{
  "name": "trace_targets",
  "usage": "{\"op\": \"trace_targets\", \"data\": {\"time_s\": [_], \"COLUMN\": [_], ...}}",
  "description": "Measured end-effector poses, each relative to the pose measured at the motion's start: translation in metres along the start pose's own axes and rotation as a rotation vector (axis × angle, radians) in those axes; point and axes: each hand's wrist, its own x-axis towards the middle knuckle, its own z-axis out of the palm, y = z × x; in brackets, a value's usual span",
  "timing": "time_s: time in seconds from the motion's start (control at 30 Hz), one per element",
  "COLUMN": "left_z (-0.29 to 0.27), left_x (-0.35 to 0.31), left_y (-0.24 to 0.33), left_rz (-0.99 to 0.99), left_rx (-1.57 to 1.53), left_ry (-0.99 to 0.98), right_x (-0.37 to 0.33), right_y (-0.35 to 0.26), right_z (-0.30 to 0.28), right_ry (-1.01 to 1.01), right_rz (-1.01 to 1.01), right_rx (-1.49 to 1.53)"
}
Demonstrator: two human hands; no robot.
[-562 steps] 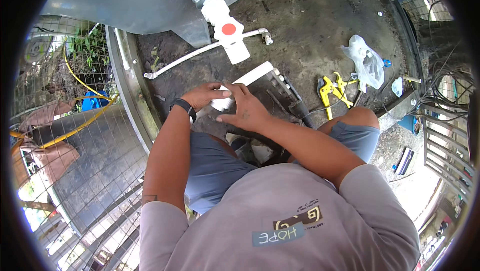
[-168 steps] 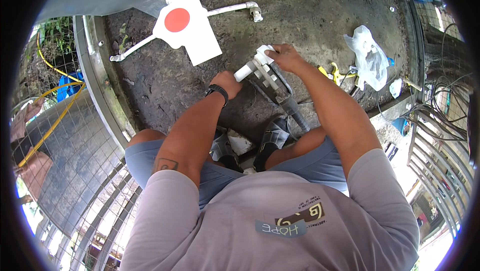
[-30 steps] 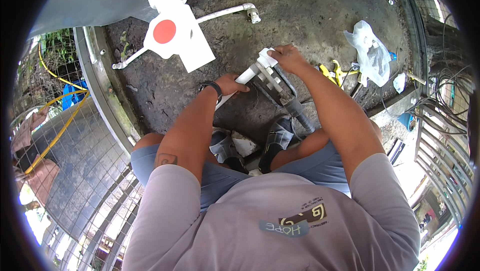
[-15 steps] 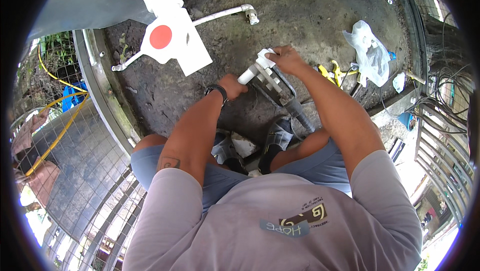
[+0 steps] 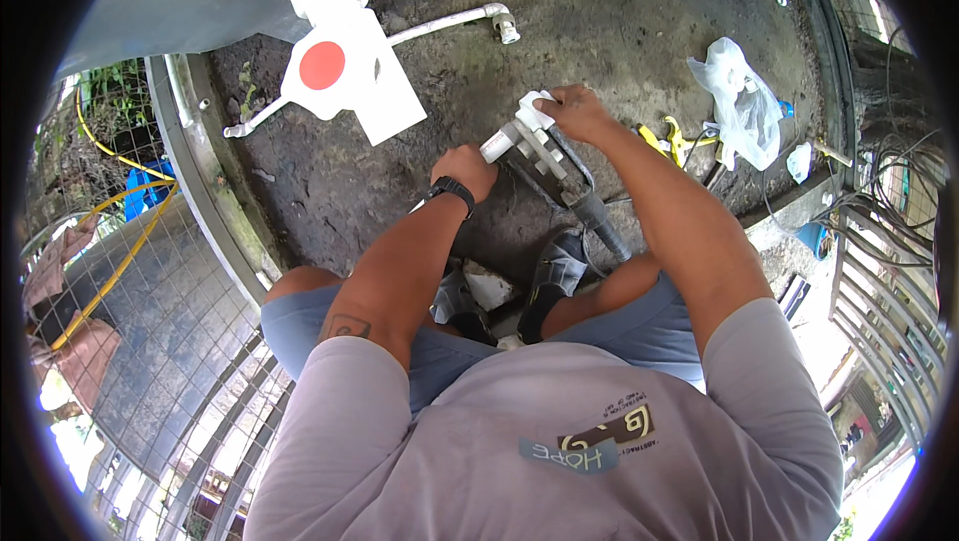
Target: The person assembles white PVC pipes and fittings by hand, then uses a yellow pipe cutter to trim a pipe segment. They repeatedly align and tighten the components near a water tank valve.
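In my left hand is a white plastic pipe, fingers wrapped round it; a thin light end shows by my wrist. My right hand pinches a white plastic pipe fitting. Between the two sits the head of a pipe welding iron, a grey plate with short round dies. Pipe and fitting appear pressed against opposite sides of it. The iron's dark ribbed handle slants down toward my right foot, and a metal stand frames its head.
A white valve-like fitting with a red disc hangs at the upper left, beside a white pipe with an elbow. Yellow-handled cutters and a clear plastic bag lie right. Wire fencing runs along the left.
My left hand has turned at the wrist on the pipe, and more of the back of the hand shows. My right hand keeps its hold on the fitting, nearly still.
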Motion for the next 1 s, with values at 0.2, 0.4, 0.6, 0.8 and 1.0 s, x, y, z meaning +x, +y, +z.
{"op": "trace_targets", "data": {"time_s": [0.2, 0.4, 0.6, 0.8, 1.0], "left_z": [0.000, -0.008, -0.012, 0.010, 0.002], "left_x": [0.038, 0.052, 0.041, 0.032, 0.013], "left_y": [-0.029, -0.045, -0.024, -0.028, -0.011], "left_rz": [0.231, 0.072, 0.057, 0.087, -0.002], "left_rx": [-0.073, -0.332, -0.200, -0.028, 0.043], "left_ry": [-0.290, -0.678, -0.544, -0.232, -0.192], "right_x": [-0.006, -0.010, -0.005, -0.008, -0.013], "right_y": [-0.007, -0.009, 0.001, 0.000, -0.006], "right_z": [-0.011, -0.010, -0.001, -0.003, -0.003], "right_ry": [-0.061, -0.026, -0.013, -0.008, -0.025], "right_rz": [0.037, 0.015, 0.029, -0.005, 0.011], "right_rx": [0.086, 0.076, 0.196, 0.079, 0.049]}}
